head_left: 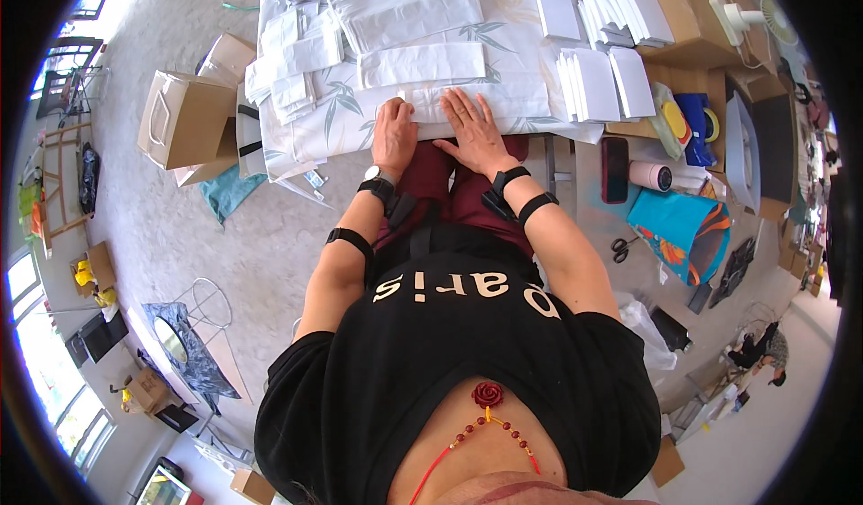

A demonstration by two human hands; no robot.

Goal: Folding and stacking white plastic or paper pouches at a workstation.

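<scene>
Hands: apart; left hand (395,135) curled, grip unclear; right hand (475,138) spread flat
Twelve o'clock: flat white plastic sleeve (523,102) under right hand
Two o'clock: white rectangular card stacks (589,87)
Twelve, farther: layered white plastic pile (409,22)

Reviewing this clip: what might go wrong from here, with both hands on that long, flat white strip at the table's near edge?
The long, flat white strip could crease or shift, since the left hand is curled at it and the right hand presses flat on it.
The overlapping white folded pieces near the leaf-patterned white tablecloth's left side might slip if nudged.
The leaning white rectangular packs at the right might topple if bumped.
</scene>
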